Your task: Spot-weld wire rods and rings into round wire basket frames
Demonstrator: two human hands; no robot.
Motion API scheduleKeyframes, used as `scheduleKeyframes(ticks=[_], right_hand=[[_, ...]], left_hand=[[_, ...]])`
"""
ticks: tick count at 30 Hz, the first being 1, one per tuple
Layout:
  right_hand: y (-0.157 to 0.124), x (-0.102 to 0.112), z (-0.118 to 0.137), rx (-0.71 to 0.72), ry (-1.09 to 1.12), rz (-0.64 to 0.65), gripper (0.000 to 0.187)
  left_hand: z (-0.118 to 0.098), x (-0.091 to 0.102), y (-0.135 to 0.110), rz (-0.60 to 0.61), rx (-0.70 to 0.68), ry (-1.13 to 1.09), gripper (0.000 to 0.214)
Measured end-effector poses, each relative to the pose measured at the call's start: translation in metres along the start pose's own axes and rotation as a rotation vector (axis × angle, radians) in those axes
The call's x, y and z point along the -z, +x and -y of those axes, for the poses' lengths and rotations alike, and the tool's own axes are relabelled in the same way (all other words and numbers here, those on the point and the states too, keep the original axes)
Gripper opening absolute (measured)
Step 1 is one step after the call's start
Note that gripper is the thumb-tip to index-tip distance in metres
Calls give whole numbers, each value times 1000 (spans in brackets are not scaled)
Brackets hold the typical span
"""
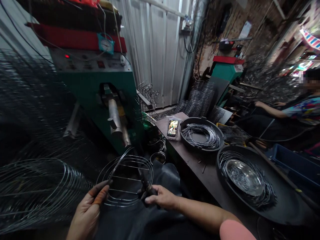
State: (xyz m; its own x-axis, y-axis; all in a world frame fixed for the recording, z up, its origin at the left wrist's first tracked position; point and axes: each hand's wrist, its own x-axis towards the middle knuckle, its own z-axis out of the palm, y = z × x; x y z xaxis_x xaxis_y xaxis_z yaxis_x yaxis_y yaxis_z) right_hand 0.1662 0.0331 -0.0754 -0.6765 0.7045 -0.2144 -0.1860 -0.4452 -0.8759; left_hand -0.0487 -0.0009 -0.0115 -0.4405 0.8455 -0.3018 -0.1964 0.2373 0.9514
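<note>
The left hand [87, 210] pinches the light, springy wire rack [125, 180] at its rim, fingers closed; the right hand [160, 196] grips pliers [145, 190] just inside it.

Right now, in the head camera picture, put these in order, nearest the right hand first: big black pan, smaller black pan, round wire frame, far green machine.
1. Round wire frame: at the right hand, to its left.
2. Big black pan: on the table, to the right.
3. Smaller black pan: farther along the table.
4. Green machine: far back corner.
</note>
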Motion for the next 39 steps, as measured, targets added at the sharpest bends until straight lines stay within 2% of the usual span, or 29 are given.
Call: scheduleKeyframes(ticks=[6,12,18,24,30,35,39], right_hand=[[13,9,9,75,-194,71,43],[31,9,19,166,-378,120,42],[38,3,31,204,-412,153,46],[36,9,32,222,-446,166,45],[33,12,27,219,-506,109,38],[38,6,37,316,-573,139,30],[36,6,42,325,-613,129,28]], left_hand=[[-2,-11,-9,101,-23,59,49],[-2,-18,-16,219,33,-44,42],[1,-14,-17,254,49,-41,41],[4,-12,-16,236,78,-44,43],[1,-14,-20,242,88,-9,48],[2,-17,-23,267,89,25,49],[0,-22,-29,269,86,91,51]])
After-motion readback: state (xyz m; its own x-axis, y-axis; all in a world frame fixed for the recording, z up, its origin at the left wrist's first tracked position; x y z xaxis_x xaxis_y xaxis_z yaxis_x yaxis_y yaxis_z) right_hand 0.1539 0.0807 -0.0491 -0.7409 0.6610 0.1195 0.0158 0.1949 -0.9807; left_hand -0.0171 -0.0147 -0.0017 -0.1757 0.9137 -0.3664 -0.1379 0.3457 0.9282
